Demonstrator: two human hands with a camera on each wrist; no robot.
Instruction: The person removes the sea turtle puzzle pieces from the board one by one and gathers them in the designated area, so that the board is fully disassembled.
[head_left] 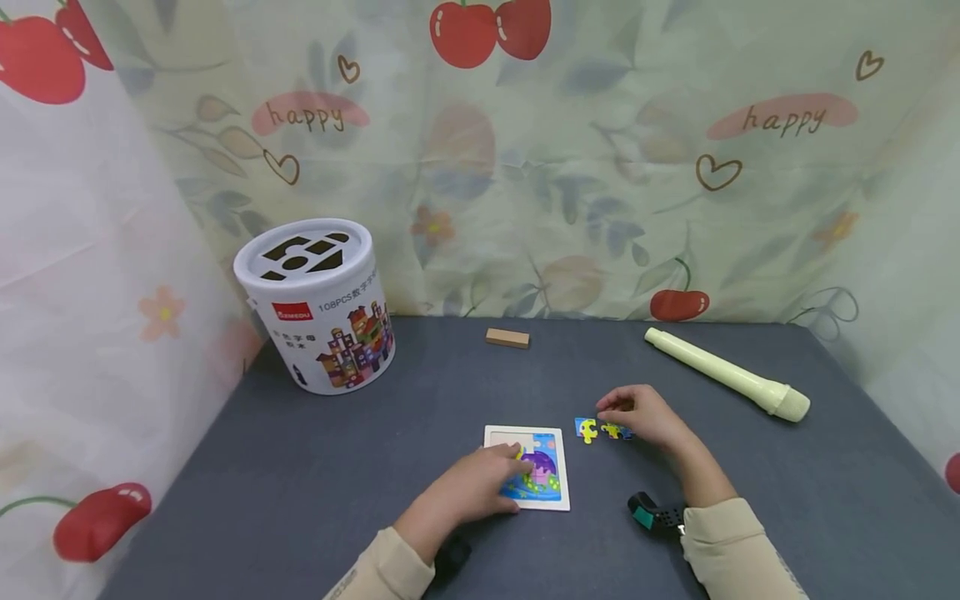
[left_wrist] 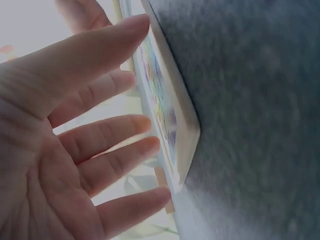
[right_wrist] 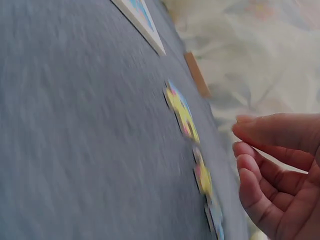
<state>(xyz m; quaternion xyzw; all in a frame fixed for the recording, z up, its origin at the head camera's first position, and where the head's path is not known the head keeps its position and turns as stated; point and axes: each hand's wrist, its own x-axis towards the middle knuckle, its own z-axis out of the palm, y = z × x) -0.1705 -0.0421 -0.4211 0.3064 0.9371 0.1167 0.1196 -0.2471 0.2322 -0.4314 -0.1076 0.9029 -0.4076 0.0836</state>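
Note:
A small jigsaw puzzle in a white-edged tray [head_left: 566, 487] lies on the table, its picture purple, blue and green, with a pale unfilled patch at the upper left. Over its left side lies my left hand [head_left: 476, 482], fingers spread and reaching across the picture. In the left wrist view the thumb tip overlaps the tray's edge [left_wrist: 187, 117]. Right of the tray lie a yellow-and-blue puzzle piece [head_left: 587, 429] and more loose pieces [right_wrist: 204, 180] close together. My right hand [head_left: 645, 417] hovers just over these, fingers loosely bent, nothing visible between thumb and fingertips.
A short wooden block [head_left: 507, 337] lies toward the back. At the back left stands a white lidded bucket [head_left: 315, 308] with shaped holes on top. A pale yellow toy microphone [head_left: 723, 372] lies at the right. Black straps [head_left: 654, 514] are by the wrists.

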